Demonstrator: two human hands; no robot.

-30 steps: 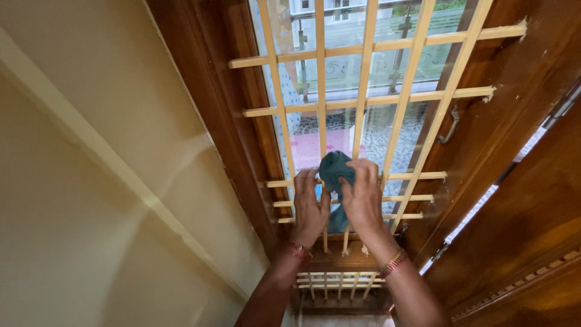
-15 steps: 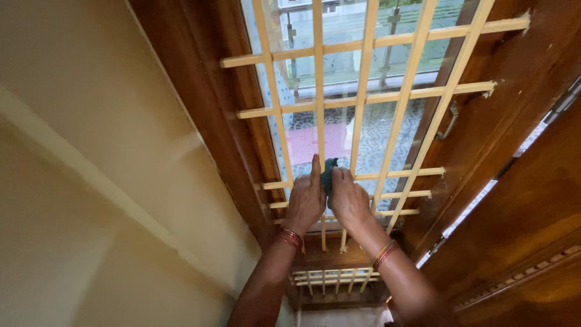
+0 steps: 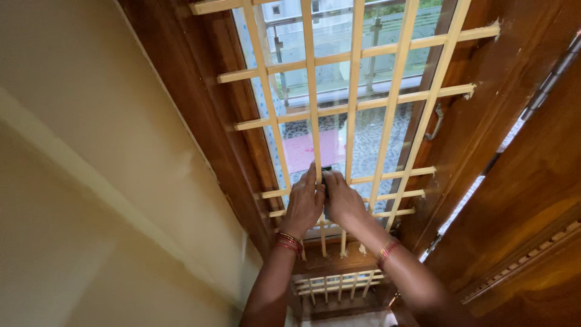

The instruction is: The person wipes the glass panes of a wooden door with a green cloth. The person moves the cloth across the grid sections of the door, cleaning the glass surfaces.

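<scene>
Hands at a window grille.
A teal cloth (image 3: 325,177) is clenched between left hand (image 3: 304,204) and right hand (image 3: 342,201) against cream bars (image 3: 353,91).

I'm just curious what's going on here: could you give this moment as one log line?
left hand: on grille bar | right hand: pressing dark cloth to cream window grille | cloth: mostly hidden between hands | frame: brown wood

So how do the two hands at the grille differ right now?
The left hand has a finger stretched up along a pale vertical bar; the right hand is bunched, with a dark cloth barely showing above it. The left wrist wears red bangles, the right a thinner band. Both press together at the grille.
</scene>
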